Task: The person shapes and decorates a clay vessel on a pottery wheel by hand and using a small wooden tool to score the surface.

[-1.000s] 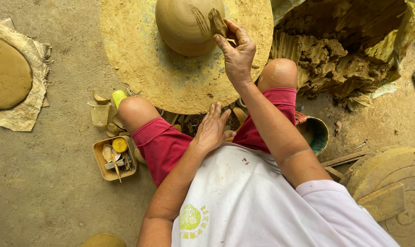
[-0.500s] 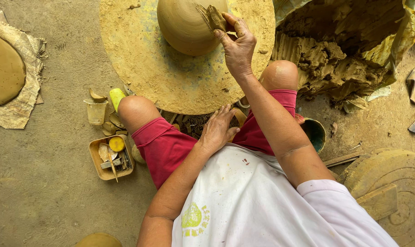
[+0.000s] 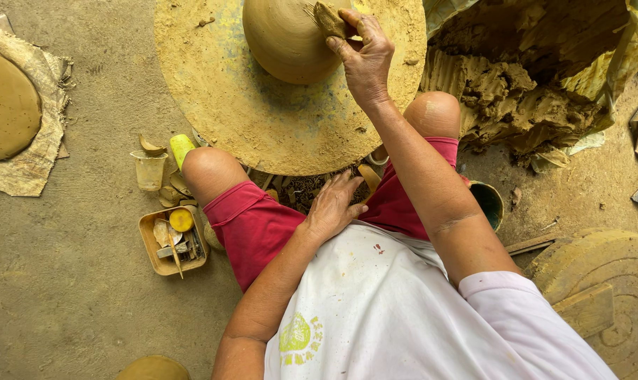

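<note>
— Where is the clay pot (image 3: 287, 39) sitting?

— It is resting rounded side up on the wide clay-dusted wheel disc (image 3: 262, 127), at the top of the view. The right hand (image 3: 364, 56) is pinching a clay-soaked rag (image 3: 329, 20) and pressing it against the pot's upper right shoulder.

— And the other hand?

— The left hand (image 3: 333, 207) is lying relaxed, fingers loosely spread, holding nothing, at the edge of the red shorts (image 3: 255, 225) between the knees.

— What is risking trouble here?

— I judge the wall is looking soft – pressing too hard with one hand unsupported could be denting it or pushing it off centre. The heap of raw clay (image 3: 516, 91) is sitting close to the right, so an elbow could be dragging crumbs onto the disc.

— Anything else nearby?

— A small tray of tools (image 3: 174, 243) and a plastic cup (image 3: 150, 169) on the left.
</note>
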